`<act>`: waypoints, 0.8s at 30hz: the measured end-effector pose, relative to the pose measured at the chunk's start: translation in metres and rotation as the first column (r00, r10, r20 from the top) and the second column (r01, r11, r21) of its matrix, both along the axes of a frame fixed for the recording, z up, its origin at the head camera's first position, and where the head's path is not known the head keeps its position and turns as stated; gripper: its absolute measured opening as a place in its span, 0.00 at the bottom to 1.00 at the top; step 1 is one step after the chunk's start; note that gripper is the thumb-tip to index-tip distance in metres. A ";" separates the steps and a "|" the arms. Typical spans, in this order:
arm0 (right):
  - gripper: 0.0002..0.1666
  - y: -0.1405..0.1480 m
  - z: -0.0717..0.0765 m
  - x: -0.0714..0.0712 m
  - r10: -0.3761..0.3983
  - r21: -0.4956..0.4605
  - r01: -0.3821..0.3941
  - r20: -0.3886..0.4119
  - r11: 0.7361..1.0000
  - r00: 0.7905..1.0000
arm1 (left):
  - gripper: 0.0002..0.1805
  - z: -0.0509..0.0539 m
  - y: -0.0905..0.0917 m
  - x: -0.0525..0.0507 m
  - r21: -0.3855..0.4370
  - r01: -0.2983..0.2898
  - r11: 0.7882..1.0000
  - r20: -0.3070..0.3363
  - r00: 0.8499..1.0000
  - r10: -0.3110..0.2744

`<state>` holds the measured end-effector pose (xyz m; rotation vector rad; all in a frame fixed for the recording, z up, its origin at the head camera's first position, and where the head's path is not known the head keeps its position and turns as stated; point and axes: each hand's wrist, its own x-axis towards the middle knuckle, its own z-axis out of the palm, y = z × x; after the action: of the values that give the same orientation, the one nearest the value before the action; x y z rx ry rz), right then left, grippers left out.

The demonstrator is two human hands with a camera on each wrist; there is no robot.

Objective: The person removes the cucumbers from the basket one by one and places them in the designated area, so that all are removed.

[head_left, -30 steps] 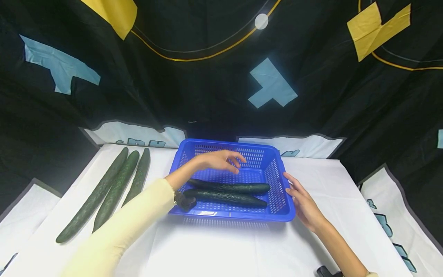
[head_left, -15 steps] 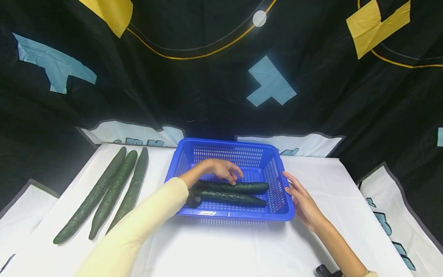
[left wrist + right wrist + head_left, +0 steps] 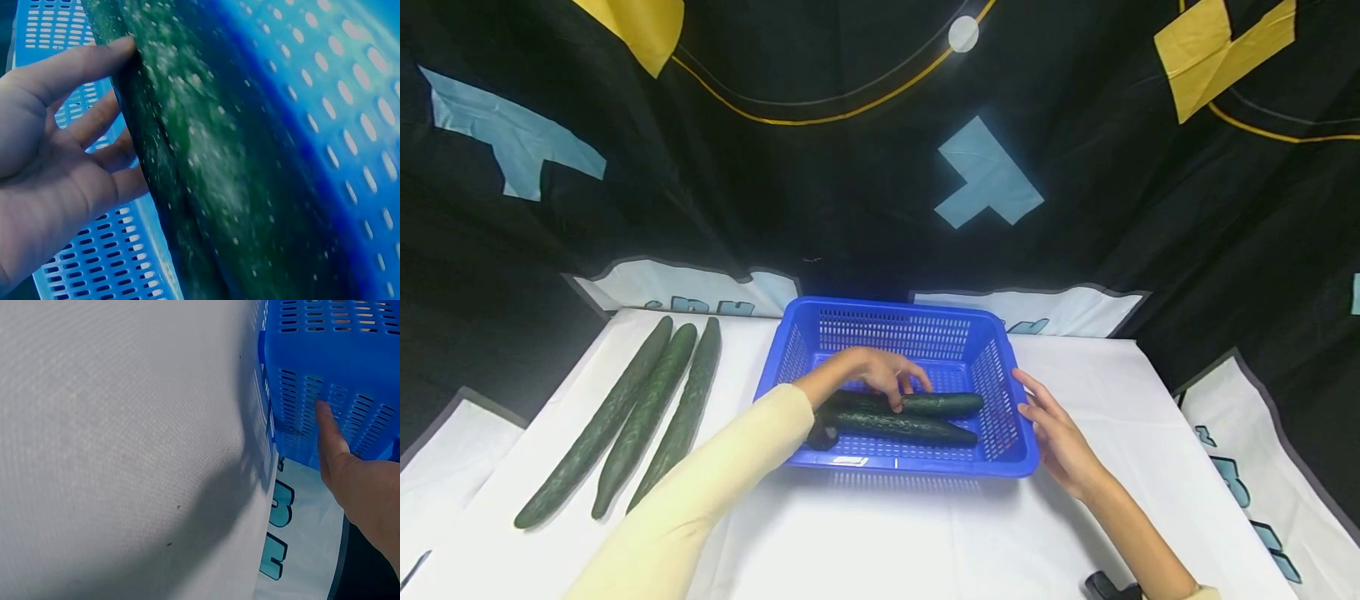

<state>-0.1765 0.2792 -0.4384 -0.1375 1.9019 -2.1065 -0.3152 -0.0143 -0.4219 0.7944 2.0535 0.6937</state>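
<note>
The left hand [image 3: 891,375] pinches the far cucumber [image 3: 943,405] inside the blue plastic basket [image 3: 925,467], its thumb in the gap between that one and the near cucumber [image 3: 902,427], its fingers on the opposite side. Both lie lengthwise in the basket, probably because that way suits their length. The right hand [image 3: 1056,437] clasps nothing; its extended fingers rest against the basket's right rim and outer wall — likely to steady it. Three other cucumbers [image 3: 643,421] lie roughly side by side on the white tabletop [image 3: 850,533] left of the basket, perhaps lined up so each is easy to pick out. All are long, slender and dark green; up close the skin looks glossy, with pale specks and mottled streaks.
</note>
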 end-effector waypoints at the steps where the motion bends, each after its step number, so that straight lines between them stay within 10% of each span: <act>1: 0.36 0.000 0.000 0.000 0.001 -0.002 -0.001 -0.001 1.000 1.000 | 0.35 0.001 0.000 0.001 0.005 -0.006 1.000 0.007 1.000 0.006; 14: 0.36 0.000 -0.001 -0.002 0.006 -0.015 -0.007 -0.010 1.000 1.000 | 0.35 0.035 -0.001 0.005 0.130 -0.022 0.991 0.051 0.999 0.015; 24: 0.35 0.001 -0.003 -0.001 0.013 -0.015 -0.013 -0.021 1.000 1.000 | 0.32 0.082 -0.016 0.013 0.319 -0.016 0.948 -0.101 0.994 0.050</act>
<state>-0.1773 0.2803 -0.4414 -0.1753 1.8922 -2.1197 -0.3020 -0.0302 -0.3399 0.9997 2.0831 1.0394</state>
